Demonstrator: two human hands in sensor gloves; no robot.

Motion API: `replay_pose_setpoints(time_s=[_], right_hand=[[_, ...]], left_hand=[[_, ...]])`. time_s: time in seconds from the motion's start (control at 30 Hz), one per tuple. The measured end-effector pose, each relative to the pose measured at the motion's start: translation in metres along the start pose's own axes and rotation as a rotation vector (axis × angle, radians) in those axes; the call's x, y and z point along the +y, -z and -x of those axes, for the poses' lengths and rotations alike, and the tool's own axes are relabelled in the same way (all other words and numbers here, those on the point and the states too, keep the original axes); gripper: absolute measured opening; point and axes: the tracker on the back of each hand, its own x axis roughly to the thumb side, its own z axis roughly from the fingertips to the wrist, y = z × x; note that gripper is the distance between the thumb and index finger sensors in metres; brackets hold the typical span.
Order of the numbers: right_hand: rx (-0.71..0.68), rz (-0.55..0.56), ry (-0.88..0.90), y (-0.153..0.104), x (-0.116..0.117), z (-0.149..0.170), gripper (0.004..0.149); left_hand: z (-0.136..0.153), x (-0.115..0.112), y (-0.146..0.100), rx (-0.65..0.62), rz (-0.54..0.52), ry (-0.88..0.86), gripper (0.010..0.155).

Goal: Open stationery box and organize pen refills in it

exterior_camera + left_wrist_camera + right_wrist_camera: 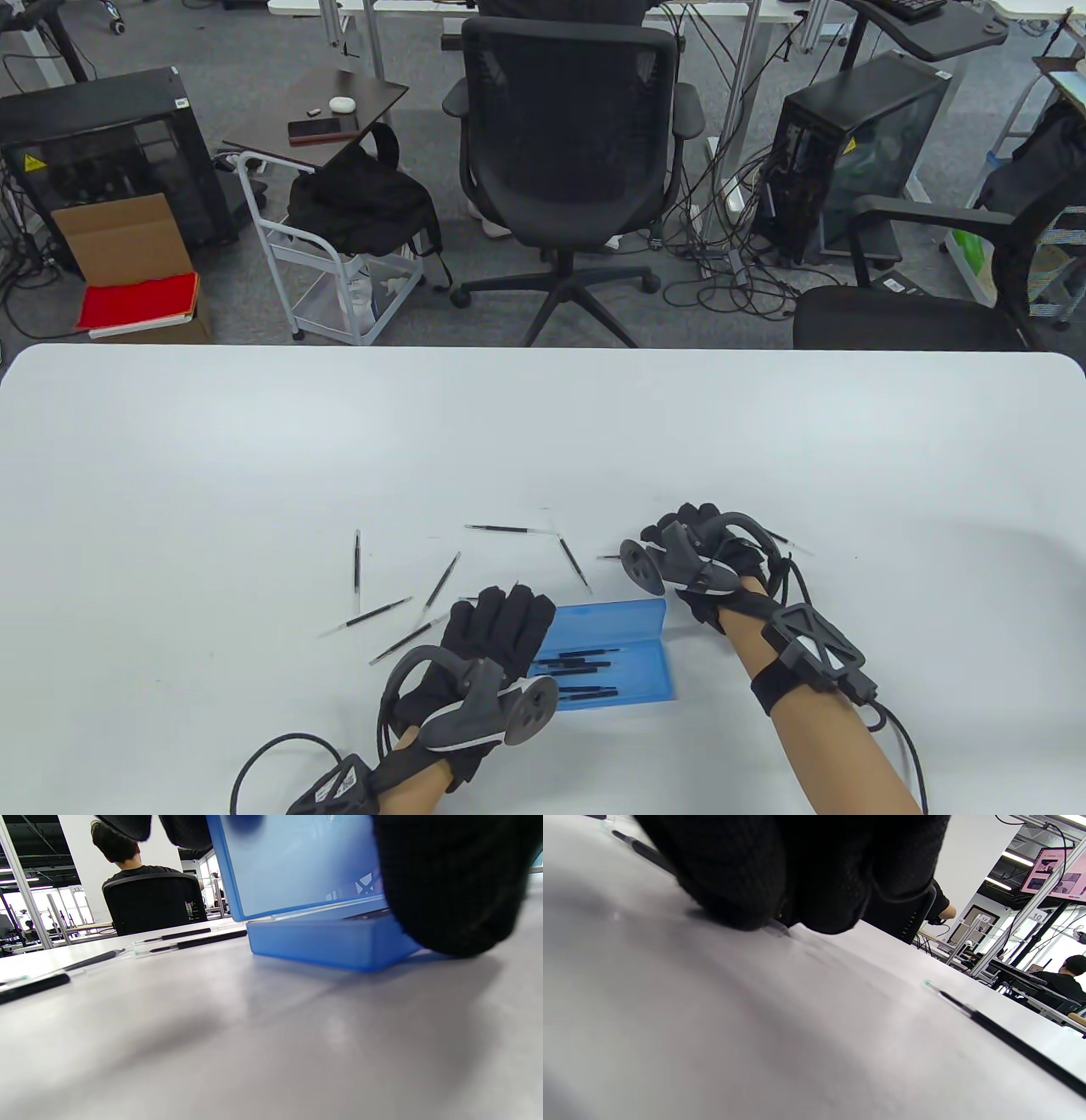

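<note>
The box [607, 649] by the left hand [492, 632] is translucent blue plastic, frosted and smooth, with a faint sheen on its raised lid. Both hands wear black knitted cloth gloves, matt and coarse-woven; the right hand [708, 552] likewise. The bench [254, 441] is smooth, pale and softly glossy. The refills [441, 581] beyond the left hand look like thin black-and-clear plastic.

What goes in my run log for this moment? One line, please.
box: open, several refills inside | left hand: on box's left end | right hand: fingertips down at loose refill | more refills: loose on table
</note>
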Motion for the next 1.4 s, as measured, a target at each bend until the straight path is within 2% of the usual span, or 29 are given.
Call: replay_pose_setpoints(time_s=[0.37,0.53,0.8,1.0,1.17,1.4], right_hand=[[0.020,-0.037,0.073,0.003,0.001,0.009,0.054],[0.023,0.015,0.126,-0.003,-0.004,0.017,0.055],[-0.071,0.212,0.192,-0.048,-0.060,0.019,0.056],[-0.184,0.297,0.129,-0.094,-0.093,-0.005,0.057],[-0.230,0.292,0.054,-0.120,-0.099,-0.029,0.057],[-0.254,0.205,-0.020,-0.137,-0.083,-0.063,0.057]], left_hand=[[0.000,0.000,0.000,0.001,0.000,0.001,0.122],[0.000,0.000,0.000,0.000,0.000,-0.001,0.122],[0.000,0.000,0.000,0.001,0.000,-0.003,0.122],[0.001,0.000,0.000,0.001,0.002,-0.011,0.122],[0.002,0.000,0.001,0.002,0.003,-0.020,0.122],[0.002,0.000,0.001,0.004,0.002,-0.019,0.122]])
